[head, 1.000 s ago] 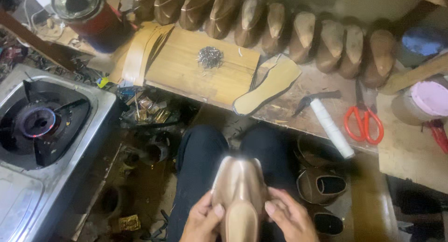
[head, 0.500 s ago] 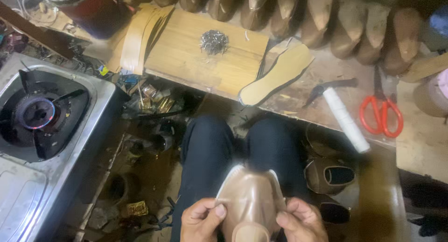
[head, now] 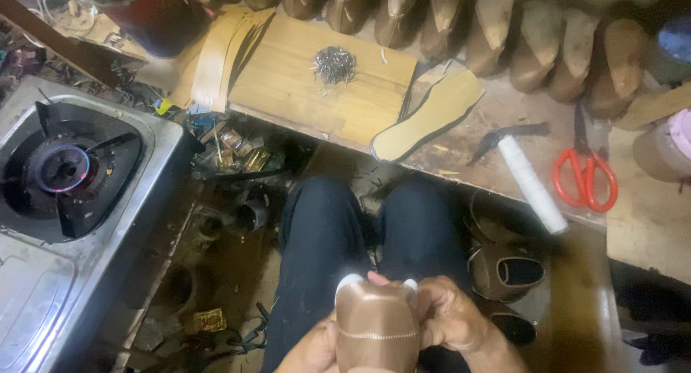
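Observation:
Over my lap I hold a tan leather shoe upper (head: 376, 321) stretched on a form, its stitched toe towards me. My left hand (head: 311, 351) grips its left side at the bottom edge of the view, mostly cut off. My right hand (head: 450, 319) clasps its right side, thumb pressing the leather near the top. My dark trousers (head: 324, 236) lie below.
A wooden board (head: 288, 85) on the bench carries a pile of small nails (head: 334, 62). Beside it lie a yellow insole (head: 425, 117), a white-handled hammer (head: 529, 182) and red scissors (head: 584, 173). Shoe lasts (head: 497, 28) line the back. A lit gas stove (head: 65, 171) stands left.
The view has tilted down and the shoe upper sits lower in the picture. My hands have shifted their grip round the upper's sides.

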